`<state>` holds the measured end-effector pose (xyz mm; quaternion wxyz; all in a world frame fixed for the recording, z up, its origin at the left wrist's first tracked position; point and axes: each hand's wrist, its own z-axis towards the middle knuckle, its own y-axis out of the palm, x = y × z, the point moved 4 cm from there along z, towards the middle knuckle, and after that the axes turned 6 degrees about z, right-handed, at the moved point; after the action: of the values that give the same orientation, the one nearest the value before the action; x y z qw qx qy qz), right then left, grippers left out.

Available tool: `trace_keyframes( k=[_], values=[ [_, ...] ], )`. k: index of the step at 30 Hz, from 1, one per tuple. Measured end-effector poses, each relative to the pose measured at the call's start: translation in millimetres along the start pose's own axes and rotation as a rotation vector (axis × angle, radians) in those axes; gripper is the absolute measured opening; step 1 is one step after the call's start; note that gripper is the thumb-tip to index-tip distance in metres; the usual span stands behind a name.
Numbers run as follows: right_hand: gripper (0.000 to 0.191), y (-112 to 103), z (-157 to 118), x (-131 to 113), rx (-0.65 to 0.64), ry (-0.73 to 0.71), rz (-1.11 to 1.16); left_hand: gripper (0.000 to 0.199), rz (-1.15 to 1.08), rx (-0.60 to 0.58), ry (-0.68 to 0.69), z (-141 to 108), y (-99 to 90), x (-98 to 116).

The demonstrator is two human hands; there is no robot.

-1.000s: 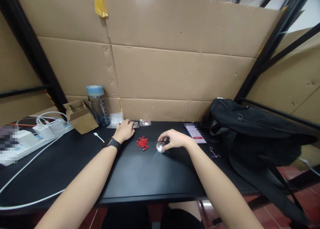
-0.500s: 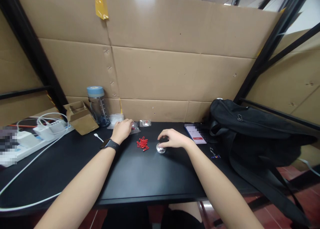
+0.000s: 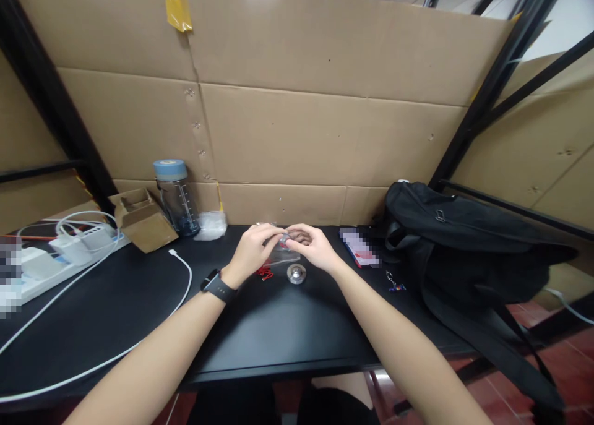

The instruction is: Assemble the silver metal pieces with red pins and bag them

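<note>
Above the middle of the black table, my left hand and my right hand meet, both closed on a small clear plastic bag. Something small with red in it shows between the fingertips. A round silver metal piece lies on the table just below my right hand, untouched. Red cords lie beneath the bag, partly hidden by it and my left hand.
At the left stand a white power strip with cables, an open cardboard box and a bottle. A white packet lies beside the bottle. At the right are a phone, a keychain and a black backpack.
My left hand has moved right with the plastic bag. My right hand has let go of the silver piece, risen slightly and taken hold of the bag too.
</note>
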<state>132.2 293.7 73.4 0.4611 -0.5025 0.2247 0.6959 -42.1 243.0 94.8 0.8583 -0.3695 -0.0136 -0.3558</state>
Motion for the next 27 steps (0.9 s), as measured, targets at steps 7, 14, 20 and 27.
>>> trace_keyframes(
  k=[7, 14, 20, 27],
  values=[
    [0.039, -13.0, 1.9, 1.0, 0.199, 0.079, 0.197, 0.091, -0.28, -0.048, -0.176, -7.8, 13.5, 1.2],
    [0.044, -27.2, 6.4, 9.2, 0.35, 0.141, 0.525, 0.041, -0.421, 0.087, -0.38, -8.4, 13.1, -13.4],
    [0.052, -17.5, 2.9, 2.4, 0.249, 0.124, 0.591, 0.026, -0.325, 0.117, -0.428, -6.5, 8.5, -21.6],
    [0.05, -12.4, 0.4, -4.2, 0.214, 0.111, 0.597, 0.02, -0.259, 0.143, -0.302, -3.3, 1.5, -17.2]
  ],
)
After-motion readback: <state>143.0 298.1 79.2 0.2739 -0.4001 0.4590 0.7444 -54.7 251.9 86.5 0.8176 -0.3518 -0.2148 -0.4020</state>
